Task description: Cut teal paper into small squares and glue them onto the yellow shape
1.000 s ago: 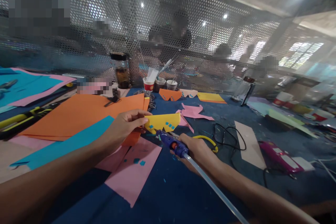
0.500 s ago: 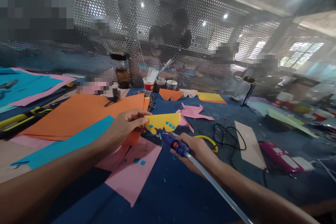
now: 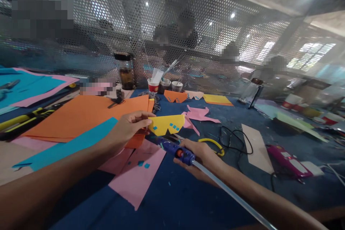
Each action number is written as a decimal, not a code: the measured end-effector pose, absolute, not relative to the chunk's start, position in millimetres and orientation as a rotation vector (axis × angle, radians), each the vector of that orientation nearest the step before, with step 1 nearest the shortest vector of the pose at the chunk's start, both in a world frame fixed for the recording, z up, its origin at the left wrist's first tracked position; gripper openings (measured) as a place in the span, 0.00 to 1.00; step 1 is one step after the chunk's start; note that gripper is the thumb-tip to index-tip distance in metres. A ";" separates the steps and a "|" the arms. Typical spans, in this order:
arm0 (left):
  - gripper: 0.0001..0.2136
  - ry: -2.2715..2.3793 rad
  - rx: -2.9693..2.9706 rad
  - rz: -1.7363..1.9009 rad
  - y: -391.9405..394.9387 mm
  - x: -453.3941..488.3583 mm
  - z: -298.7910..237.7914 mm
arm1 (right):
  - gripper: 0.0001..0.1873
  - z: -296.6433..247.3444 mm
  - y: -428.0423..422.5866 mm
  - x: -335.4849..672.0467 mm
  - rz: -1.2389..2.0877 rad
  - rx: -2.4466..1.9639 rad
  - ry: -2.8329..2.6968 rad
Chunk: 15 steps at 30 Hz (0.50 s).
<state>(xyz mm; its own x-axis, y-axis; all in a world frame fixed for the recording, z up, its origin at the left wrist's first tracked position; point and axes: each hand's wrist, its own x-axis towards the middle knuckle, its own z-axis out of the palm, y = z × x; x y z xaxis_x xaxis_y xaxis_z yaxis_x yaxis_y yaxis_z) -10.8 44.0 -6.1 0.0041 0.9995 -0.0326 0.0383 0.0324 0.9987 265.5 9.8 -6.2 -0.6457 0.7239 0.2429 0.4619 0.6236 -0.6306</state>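
Note:
My left hand (image 3: 132, 125) pinches the left end of a yellow paper cutout (image 3: 161, 123), which has a notched lower edge and small blue squares stuck on it. Below the cutout, my right hand (image 3: 198, 154) is wrapped round a blue hot glue gun (image 3: 175, 150). A long clear glue stick (image 3: 229, 191) runs out of its back end. The gun's nozzle points left and sits just under the cutout, apart from it. A pink paper sheet (image 3: 134, 187) lies beneath, with small blue paper pieces (image 3: 140, 164) on it.
Orange sheets (image 3: 81, 116) and a blue paper strip (image 3: 72, 143) lie left. Orange (image 3: 175, 96) and pale pink (image 3: 194, 95) cutouts stand at the back near paper cups (image 3: 153, 86) and a jar (image 3: 125, 72). Yellow-handled scissors (image 3: 212, 143), a black cable (image 3: 229, 149) and a magenta power strip (image 3: 289, 161) lie right.
My right hand has drawn the glue gun slightly down and away from the yellow cutout, whose lower edge now shows fully. My left hand keeps hold of the cutout in nearly the same place.

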 end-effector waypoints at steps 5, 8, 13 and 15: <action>0.13 1.248 1.211 1.160 42.4 -9.2 -3.7 | 0.08 -0.7 6.2 267.2 0.819 -0.909 -2.442; 0.13 1.248 1.210 1.151 40.3 -7.9 -1.5 | 0.09 -1.2 4.9 268.4 0.941 -0.862 -2.536; 0.15 1.238 1.213 1.151 38.6 -7.8 -0.6 | 0.10 -7.0 5.4 269.6 0.969 -0.851 -2.605; 0.15 1.233 1.208 1.152 38.7 -7.7 -0.6 | 0.11 -7.5 5.4 269.7 0.962 -0.858 -2.617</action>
